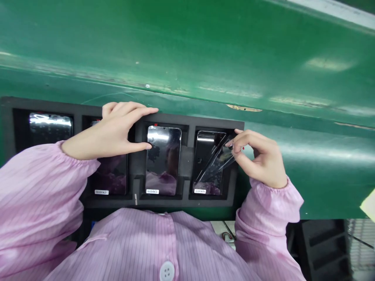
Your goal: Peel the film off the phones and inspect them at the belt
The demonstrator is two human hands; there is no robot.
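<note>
A black foam tray [187, 162] holds several phone screens in separate slots. From the rightmost phone screen [202, 156] a clear protective film [215, 158] lifts at its upper right corner, stretched in creases. My right hand [259, 156] pinches that raised corner between thumb and fingers. My left hand [117, 128] rests with fingers spread over the tray's far edge, its thumb tip at the left edge of the middle phone screen [162, 164]. Under my left hand and wrist another phone screen [113, 175] is partly hidden. Small white barcode labels sit at the screens' near ends.
At the far left another phone screen [51, 127] lies in its slot, partly behind my sleeve. The green bench [307, 175] has a raised ledge with chipped edges behind the tray. Below the bench at right stands a black slotted tray [325, 246].
</note>
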